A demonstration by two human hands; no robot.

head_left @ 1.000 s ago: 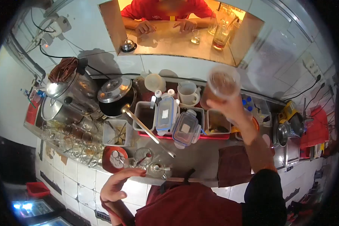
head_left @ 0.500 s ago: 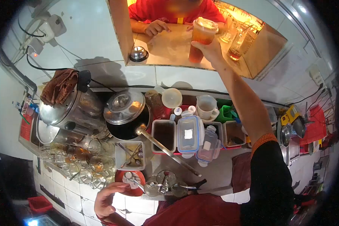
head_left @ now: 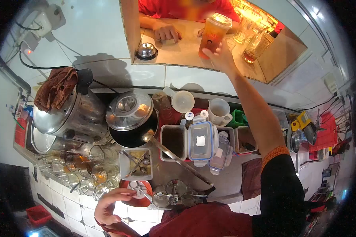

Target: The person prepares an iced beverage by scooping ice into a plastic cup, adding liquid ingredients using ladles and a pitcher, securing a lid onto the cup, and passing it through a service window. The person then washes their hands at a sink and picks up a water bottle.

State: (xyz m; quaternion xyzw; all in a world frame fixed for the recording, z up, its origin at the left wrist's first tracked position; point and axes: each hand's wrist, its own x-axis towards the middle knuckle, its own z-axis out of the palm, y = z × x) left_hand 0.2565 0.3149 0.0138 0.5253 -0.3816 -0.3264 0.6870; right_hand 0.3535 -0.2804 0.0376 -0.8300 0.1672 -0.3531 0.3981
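A lidded plastic cup of amber-red drink stands on the ledge of the wall opening. My right hand is at the cup's lower right side, its thumb overlapping the base and its fingers loosened apart. Near the counter's front edge, my left hand is held with curved fingers and the thumb apart, nothing in it. Just beyond its fingertips lies a red-orange dish with a small cup and a spoon. Glass cups with spoons stand to the right of that dish.
Behind the ledge a person in red rests a hand. A bell and glass mugs share it. Below are a steel pot, a lidded pot with a ladle, clip-lid containers and many glasses.
My right hand has loosened around the cup and slid to its lower right, uncovering the printed front. The view has shifted slightly; my left hand keeps its curved pose.
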